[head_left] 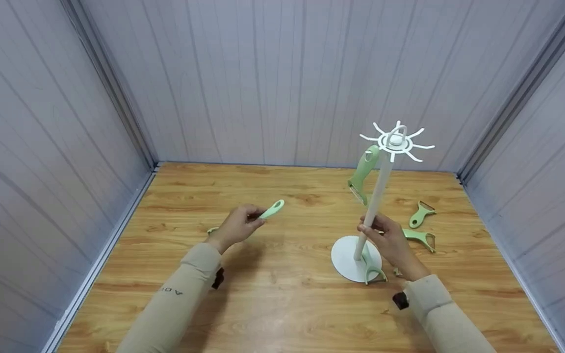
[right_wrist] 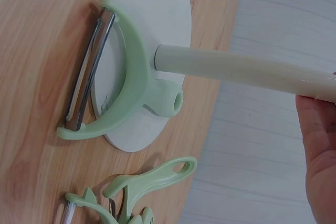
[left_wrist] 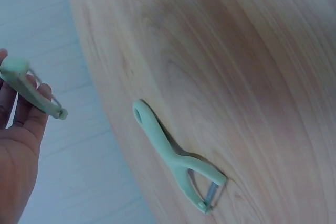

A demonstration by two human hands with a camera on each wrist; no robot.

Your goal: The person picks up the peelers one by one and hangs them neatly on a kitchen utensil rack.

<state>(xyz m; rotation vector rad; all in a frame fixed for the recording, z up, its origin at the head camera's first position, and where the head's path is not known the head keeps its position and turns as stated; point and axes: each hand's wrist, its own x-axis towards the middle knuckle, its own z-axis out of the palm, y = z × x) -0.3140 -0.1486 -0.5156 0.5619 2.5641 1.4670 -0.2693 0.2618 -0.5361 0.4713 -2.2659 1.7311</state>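
Observation:
My left hand (head_left: 239, 226) holds a light green peeler (head_left: 272, 210) above the table, its looped handle end pointing right. In the left wrist view, the head of this held peeler (left_wrist: 32, 90) shows beyond the fingers. Below lies another green Y-shaped peeler (left_wrist: 170, 156), mostly hidden by the left hand in the head view. My right hand (head_left: 394, 245) grips the pole of a white stand (head_left: 379, 191), which has a round base and a ring of hooks on top. One green peeler (head_left: 364, 171) hangs from a hook, blade end down. A Y-shaped peeler (right_wrist: 137, 72) lies at the stand's base.
Right of the stand lie more green peelers on the wooden table (head_left: 292, 294), one farther back (head_left: 421, 214) and one (head_left: 419, 237) partly behind my right hand. Pale panel walls (head_left: 282, 83) close off the back and both sides.

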